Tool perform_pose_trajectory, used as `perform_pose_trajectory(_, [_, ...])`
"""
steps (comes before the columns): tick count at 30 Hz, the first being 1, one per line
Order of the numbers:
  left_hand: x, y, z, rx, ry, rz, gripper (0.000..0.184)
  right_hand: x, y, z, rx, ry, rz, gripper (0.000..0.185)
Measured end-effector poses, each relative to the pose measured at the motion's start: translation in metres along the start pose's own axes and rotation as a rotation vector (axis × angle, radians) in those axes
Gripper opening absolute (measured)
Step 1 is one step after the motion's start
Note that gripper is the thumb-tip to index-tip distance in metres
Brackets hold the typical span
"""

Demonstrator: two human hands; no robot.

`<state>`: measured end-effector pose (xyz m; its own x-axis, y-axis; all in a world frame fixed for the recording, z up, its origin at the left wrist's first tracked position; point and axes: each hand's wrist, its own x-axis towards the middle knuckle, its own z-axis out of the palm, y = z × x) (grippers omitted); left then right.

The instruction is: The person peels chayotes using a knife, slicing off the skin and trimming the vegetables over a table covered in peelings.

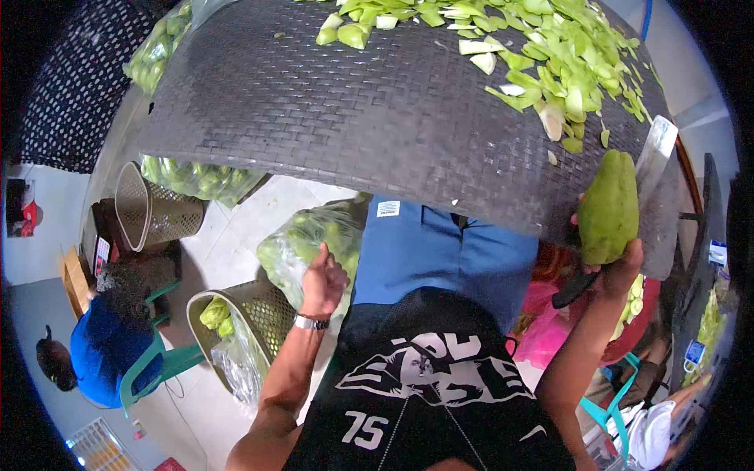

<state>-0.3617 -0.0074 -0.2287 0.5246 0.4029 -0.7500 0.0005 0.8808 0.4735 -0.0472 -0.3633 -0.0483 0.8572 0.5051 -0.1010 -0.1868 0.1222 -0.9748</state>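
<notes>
A green chayote [609, 208] is in my right hand [624, 255], at the table's right edge. The same hand also has a knife [657, 149], its pale broad blade rising behind the chayote and its black handle sticking out below. My left hand [324, 281], with a metal watch on the wrist, hangs below the table's near edge. Its thumb stands apart from loosely bent fingers, and I see nothing in them. Just behind it is a clear plastic bag [287, 247] of green chayotes; whether the hand touches it I cannot tell.
Chayote peels and pieces [561, 55] cover the far right of the dark woven table [314, 102]. On my left stand a basket [275, 314] with chayotes and plastic, and another basket [169, 216]. A person in blue [110, 345] is by a green chair [161, 369].
</notes>
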Motion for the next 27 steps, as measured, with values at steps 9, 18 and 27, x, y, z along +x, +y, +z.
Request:
perform_pose_trajectory(9, [-0.011, 0.028, 0.061, 0.096, -0.079, 0.064, 0.049, 0.005, -0.008, 0.019, 0.060, 0.087, 0.048, 0.119])
perform_pose_trajectory(18, [-0.052, 0.019, 0.076, 0.151, -0.030, 0.035, 0.048, 0.004, -0.013, 0.021, 0.039, 0.133, 0.111, 0.119])
perform_pose_trajectory(27, [-0.029, 0.024, 0.086, 0.209, -0.205, -0.054, 0.040, 0.008, -0.011, 0.019, 0.022, 0.067, 0.056, 0.113])
